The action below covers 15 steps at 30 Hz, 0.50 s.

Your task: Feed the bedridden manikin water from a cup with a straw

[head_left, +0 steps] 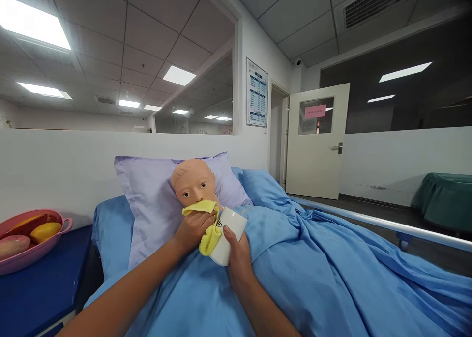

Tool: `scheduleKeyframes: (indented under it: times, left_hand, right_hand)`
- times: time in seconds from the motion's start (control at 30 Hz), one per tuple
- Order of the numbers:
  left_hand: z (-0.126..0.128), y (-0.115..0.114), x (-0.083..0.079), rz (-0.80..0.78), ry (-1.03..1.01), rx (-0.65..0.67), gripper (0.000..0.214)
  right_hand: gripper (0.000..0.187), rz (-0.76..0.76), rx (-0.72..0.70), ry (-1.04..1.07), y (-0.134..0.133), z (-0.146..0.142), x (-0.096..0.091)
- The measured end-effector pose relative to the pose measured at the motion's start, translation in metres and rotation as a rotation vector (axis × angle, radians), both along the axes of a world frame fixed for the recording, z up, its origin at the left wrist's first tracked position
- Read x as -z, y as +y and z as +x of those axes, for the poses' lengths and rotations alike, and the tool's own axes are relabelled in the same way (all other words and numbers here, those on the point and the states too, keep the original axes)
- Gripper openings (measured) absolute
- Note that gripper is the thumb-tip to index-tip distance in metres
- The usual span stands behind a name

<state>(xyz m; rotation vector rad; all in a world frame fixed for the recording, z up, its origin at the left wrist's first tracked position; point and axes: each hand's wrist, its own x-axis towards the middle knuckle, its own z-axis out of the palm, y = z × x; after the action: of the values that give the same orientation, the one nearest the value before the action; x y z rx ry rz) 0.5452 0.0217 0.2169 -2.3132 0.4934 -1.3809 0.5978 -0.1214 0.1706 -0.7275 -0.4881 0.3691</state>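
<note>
A mannequin head (191, 177) rests on a lavender pillow (147, 194), its eyes open. My left hand (197, 229) is closed on a yellow cloth (210, 236) and holds it against the mannequin's mouth and chin, which are hidden. Part of the cloth hangs down beside the hand. In my right hand (238, 253) is a white mug (221, 248), tilted, with the thumb across its side. The mug is close to the hanging cloth, over the blue quilt (280, 263). What is inside the mug cannot be seen.
At the left, a pink basket (40, 253) of fruit stands on a dark blue bedside cabinet (51, 288). A pale bed rail (368, 224) runs along the right side. Behind it are an open door (317, 165) and a green-covered object (446, 204).
</note>
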Motion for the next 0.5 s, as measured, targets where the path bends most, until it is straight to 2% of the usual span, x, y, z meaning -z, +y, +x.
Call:
scheduleKeyframes:
  times: [0.13,0.2,0.27,0.37,0.43,0.5]
  left_hand:
    - [-0.017,0.006,0.021,-0.051,-0.008,0.038,0.026]
    - [-0.023,0.007,0.024,-0.075,0.006,0.05,0.025]
    - [-0.025,0.005,0.019,-0.097,0.012,0.096,0.023]
    - [-0.019,-0.001,0.0,-0.092,0.006,0.168,0.024]
    - [-0.009,-0.002,-0.011,-0.062,0.003,0.168,0.026]
    - [0.001,-0.001,-0.016,-0.032,0.009,0.129,0.027]
  right_hand:
    - [0.063,-0.04,0.002,0.008,0.001,0.001,0.003]
    - [0.06,-0.045,0.012,0.013,0.002,0.002,0.004]
    - [0.058,-0.031,0.016,0.004,0.003,0.002,0.004]
    - [0.06,0.016,-0.012,-0.032,0.003,0.001,0.002]
    - [0.063,0.033,-0.02,-0.04,0.003,0.0,0.001]
    - [0.065,0.027,-0.011,-0.031,0.002,0.0,0.0]
